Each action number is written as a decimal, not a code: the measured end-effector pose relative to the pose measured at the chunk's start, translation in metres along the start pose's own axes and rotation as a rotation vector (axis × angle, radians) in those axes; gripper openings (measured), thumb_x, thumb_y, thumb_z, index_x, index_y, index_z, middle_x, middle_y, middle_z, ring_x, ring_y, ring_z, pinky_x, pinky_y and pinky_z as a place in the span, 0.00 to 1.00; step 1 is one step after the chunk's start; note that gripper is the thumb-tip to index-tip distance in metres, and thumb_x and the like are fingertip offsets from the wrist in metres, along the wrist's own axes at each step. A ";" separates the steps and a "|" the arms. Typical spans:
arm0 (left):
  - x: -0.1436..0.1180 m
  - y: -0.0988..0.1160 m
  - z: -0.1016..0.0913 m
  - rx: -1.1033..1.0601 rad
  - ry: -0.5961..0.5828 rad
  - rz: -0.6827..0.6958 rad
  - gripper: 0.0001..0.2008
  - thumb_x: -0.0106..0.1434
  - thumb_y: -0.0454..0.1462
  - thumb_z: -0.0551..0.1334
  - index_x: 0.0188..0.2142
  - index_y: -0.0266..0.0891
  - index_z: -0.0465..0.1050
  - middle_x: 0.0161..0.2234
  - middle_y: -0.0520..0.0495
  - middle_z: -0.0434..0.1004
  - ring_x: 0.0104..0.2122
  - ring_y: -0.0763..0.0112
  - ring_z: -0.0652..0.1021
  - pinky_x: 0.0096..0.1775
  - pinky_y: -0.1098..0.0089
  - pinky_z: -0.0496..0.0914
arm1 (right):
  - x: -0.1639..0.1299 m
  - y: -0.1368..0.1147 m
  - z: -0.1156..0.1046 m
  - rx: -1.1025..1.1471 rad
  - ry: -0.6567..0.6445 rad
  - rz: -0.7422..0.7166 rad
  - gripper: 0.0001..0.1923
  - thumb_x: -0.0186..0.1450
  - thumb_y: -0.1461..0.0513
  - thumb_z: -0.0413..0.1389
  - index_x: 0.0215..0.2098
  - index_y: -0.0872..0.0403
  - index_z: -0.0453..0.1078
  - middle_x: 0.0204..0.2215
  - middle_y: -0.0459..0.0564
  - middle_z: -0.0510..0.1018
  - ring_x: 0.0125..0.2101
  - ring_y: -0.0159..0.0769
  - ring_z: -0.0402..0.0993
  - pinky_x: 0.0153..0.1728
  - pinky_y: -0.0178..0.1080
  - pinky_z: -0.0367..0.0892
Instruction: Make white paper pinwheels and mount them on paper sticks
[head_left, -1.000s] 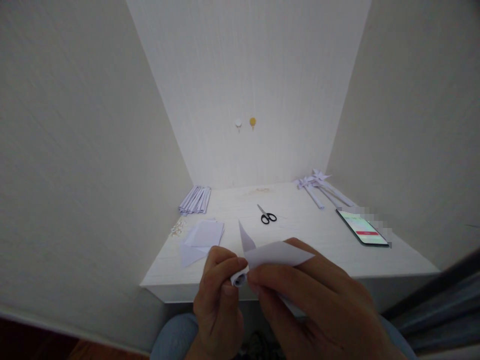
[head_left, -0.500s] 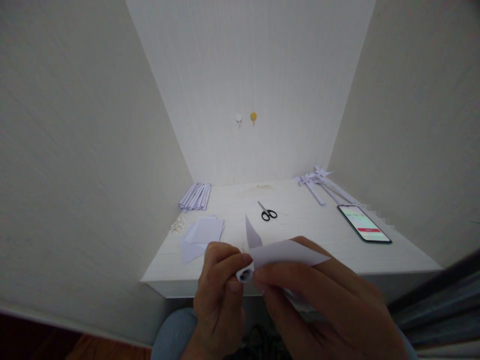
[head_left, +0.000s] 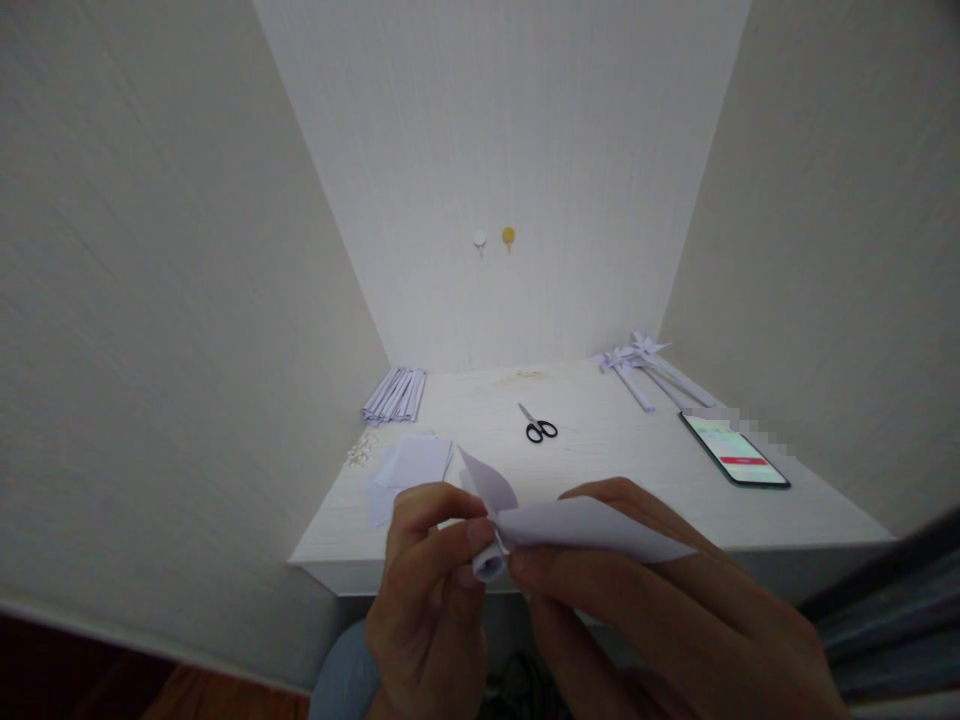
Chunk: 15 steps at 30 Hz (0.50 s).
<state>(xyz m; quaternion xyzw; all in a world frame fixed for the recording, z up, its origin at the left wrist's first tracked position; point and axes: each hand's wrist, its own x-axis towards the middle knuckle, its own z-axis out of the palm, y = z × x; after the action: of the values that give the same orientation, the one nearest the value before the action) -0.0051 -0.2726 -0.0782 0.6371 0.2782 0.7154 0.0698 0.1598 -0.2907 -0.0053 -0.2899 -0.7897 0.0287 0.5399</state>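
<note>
Both of my hands hold one white paper sheet (head_left: 592, 525) in front of the table's near edge. Its near end is rolled into a narrow tube (head_left: 489, 566), whose open end faces me. My left hand (head_left: 427, 590) pinches the tube end between thumb and fingers. My right hand (head_left: 660, 610) grips the roll from the right, and the loose part of the sheet lies over its fingers. A pointed paper corner (head_left: 487, 480) sticks up between the two hands.
On the white table (head_left: 622, 450) lie black scissors (head_left: 538, 426), a stack of flat sheets (head_left: 409, 465), a bundle of rolled paper sticks (head_left: 395, 395), small pale bits (head_left: 358, 455), paper pinwheels (head_left: 645, 370) and a lit phone (head_left: 733, 450). Two round hooks (head_left: 493, 238) hang on the wall.
The view has shifted slightly. The loose part of the sheet has swung further right and lower, and my fingers have shifted along the rolled end.
</note>
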 end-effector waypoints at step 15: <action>0.006 0.015 0.005 -0.105 0.039 -0.015 0.12 0.71 0.33 0.61 0.51 0.48 0.77 0.43 0.47 0.78 0.42 0.65 0.76 0.42 0.65 0.72 | -0.001 -0.005 0.005 -0.054 0.075 0.017 0.08 0.66 0.69 0.60 0.34 0.49 0.75 0.33 0.46 0.85 0.32 0.37 0.83 0.34 0.34 0.80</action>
<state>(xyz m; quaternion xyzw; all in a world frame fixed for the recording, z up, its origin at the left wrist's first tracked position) 0.0027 -0.2809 -0.0653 0.6165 0.2464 0.7407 0.1028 0.1535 -0.2938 -0.0067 -0.3119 -0.7670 0.0013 0.5607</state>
